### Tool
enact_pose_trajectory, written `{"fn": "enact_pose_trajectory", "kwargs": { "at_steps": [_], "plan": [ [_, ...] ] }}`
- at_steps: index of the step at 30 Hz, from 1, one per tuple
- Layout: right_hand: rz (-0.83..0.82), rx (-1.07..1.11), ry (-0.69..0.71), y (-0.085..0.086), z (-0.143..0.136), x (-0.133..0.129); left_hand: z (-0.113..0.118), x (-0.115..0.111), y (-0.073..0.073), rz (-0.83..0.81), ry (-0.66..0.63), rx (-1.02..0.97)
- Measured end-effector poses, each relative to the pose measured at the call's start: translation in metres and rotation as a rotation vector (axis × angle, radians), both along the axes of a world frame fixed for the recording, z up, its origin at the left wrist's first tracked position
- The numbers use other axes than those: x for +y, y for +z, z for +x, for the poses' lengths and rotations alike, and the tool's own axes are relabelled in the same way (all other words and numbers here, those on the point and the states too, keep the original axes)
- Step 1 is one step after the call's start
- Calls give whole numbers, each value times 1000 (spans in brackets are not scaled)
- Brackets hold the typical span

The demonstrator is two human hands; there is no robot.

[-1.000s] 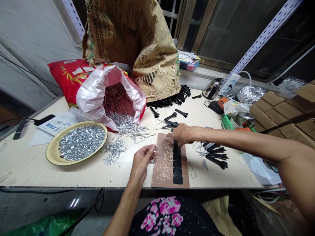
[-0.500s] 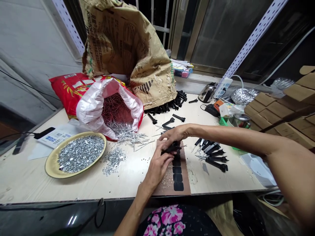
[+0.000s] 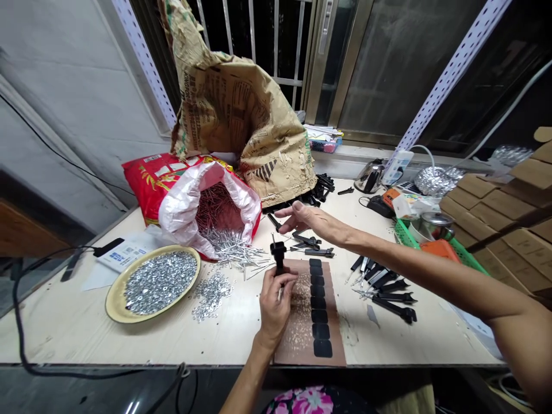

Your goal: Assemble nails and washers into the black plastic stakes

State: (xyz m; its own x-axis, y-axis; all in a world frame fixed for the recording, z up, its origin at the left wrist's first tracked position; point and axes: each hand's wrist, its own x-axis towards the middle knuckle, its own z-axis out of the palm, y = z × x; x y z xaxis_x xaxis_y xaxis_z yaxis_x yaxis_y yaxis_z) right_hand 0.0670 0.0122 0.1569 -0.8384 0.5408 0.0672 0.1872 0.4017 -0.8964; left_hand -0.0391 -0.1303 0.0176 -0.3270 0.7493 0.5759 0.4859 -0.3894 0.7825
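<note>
My left hand (image 3: 276, 299) is closed around a black plastic part (image 3: 279, 253), held upright over the brown board. A thin metal pin rises from the part's top. My right hand (image 3: 317, 223) is stretched out above the table, fingers apart, holding nothing I can see. Its fingertips are beside a loose black part (image 3: 273, 222); whether they touch it I cannot tell. Below that hand lie more black parts (image 3: 318, 252), some with metal pins. The brown board (image 3: 297, 339) bears a column of black rounded patches (image 3: 320, 316) and pale crumbs.
At left stand a yellow dish (image 3: 112, 313) of metal washers and a loose washer pile (image 3: 211, 294). Metal pins (image 3: 237, 247) spill from a red-and-white bag (image 3: 181, 201). Behind is a brown paper sack (image 3: 280, 144). Pinned black parts (image 3: 388, 287) lie right, near a green basket (image 3: 403, 234) and cardboard boxes (image 3: 509, 230).
My right hand has left the black part and moved up and away, its fingers opening. My left hand has turned the part upright. The camera view has shifted slightly.
</note>
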Motion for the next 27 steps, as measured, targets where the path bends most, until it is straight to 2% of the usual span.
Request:
{"fn": "enact_pose_trajectory", "kwargs": {
  "at_steps": [5,9,10,11,15,18,20,23,25,27],
  "plan": [
    [151,-59,89,2,-5,-15,5,4,-6,64,-19,146],
    [344,-214,346,5,-5,-40,5,4,-14,20,-96,207],
    [417,-221,374,6,-3,-44,4,4,-15,7,-90,213],
    [495,-214,360,8,0,-46,3,4,-16,-4,-71,212],
    [833,-195,164,10,9,-43,-2,5,-13,-21,-43,204],
    [1025,-314,294,-3,8,-43,-3,8,-13,-13,-122,287],
    [1027,-491,357,-15,5,-46,-1,9,-15,-5,-167,352],
    [788,-754,293,-30,4,-42,5,7,-17,-36,-246,396],
    [571,-803,339,-34,9,-33,8,3,-14,-74,-274,367],
    [482,-789,386,-36,16,-21,7,-2,-10,-114,-227,277]
  ]
}}
